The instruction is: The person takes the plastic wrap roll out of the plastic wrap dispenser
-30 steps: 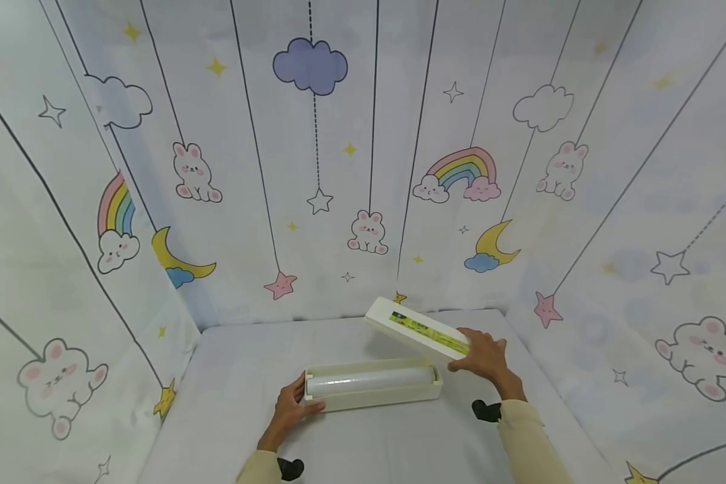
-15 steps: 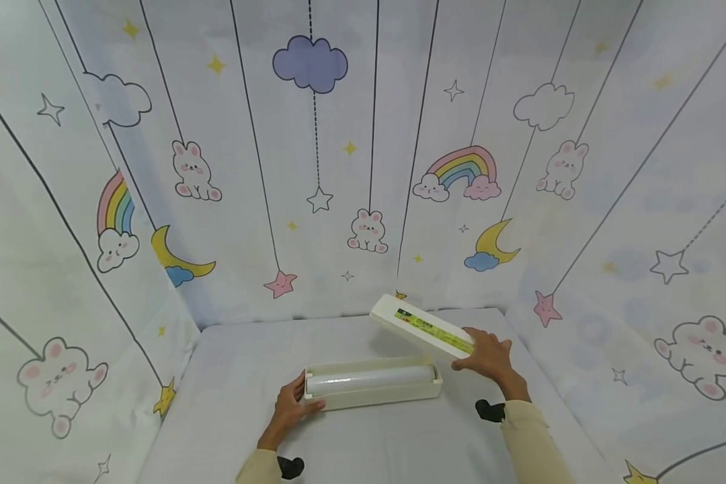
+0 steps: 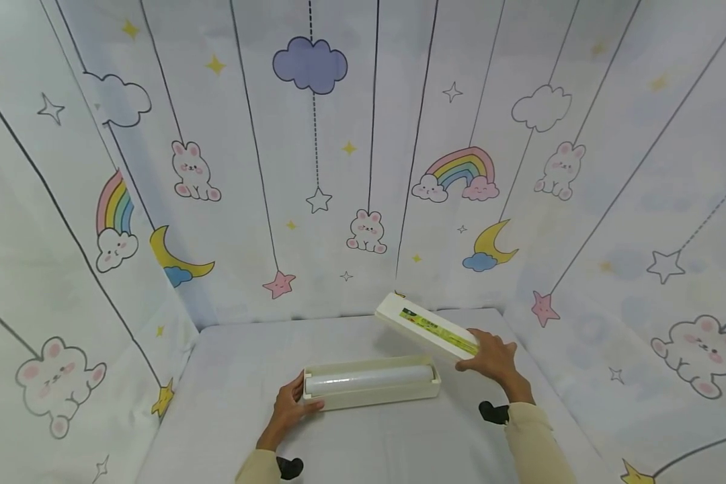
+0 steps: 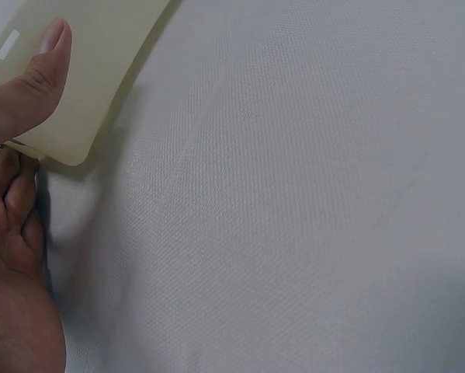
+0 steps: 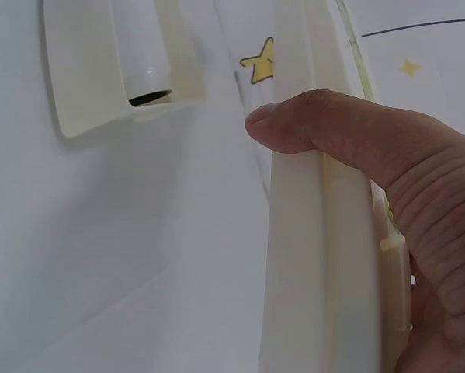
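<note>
Cling-film roll [image 3: 369, 380] lies inside a cream plastic box [image 3: 381, 398] on the white counter [image 3: 369, 447], between the hands and nearer the left one. The left hand [image 3: 289, 407] grips the box's left end, thumb along the near wall. The right hand [image 3: 491, 357] pinches the right end of the labelled lid [image 3: 429, 327], holding it apart from the box, slanted behind its right half, left end farther back.

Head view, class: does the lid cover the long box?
No, the right hand holds the lid tilted, and the roll shows inside the open box.
</note>
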A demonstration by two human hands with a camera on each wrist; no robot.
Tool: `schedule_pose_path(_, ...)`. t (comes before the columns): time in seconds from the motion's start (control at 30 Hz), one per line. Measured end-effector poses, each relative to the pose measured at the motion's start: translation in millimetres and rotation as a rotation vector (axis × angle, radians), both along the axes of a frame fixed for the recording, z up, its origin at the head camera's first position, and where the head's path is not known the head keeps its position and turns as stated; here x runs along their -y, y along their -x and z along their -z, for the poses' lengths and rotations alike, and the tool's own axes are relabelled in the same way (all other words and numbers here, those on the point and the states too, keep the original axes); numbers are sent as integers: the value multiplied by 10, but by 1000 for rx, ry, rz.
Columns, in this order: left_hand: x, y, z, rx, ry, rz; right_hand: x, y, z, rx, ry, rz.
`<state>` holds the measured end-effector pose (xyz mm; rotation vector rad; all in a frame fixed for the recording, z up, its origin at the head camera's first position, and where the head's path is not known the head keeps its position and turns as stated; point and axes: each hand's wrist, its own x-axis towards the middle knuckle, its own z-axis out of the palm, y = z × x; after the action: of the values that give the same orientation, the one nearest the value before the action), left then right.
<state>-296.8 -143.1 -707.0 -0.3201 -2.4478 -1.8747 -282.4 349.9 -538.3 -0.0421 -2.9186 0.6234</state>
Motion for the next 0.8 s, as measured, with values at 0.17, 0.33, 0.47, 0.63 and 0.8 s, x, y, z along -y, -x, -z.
schedule_pose_path(0.17, 0, 25, 21, 61, -44, 6, -15, -36, -5, 11, 18, 4)
schedule_pose_path(0.33, -3, 2, 19, 0, -13, 11, -44, -57, -11, 19, 34, 8)
schedule_pose_path(0.47, 3, 23, 43, 31, -34, 10, -65, -78, -22, 17, 33, 15)
schedule_pose_path(0.63, 4, 20, 27, 45, -28, 15, -110, -101, -20, 6, 36, 24)
schedule_pose_path(0.8, -3, -41, -46, -29, 8, 14, -160, -113, 3, 3, 32, 29)
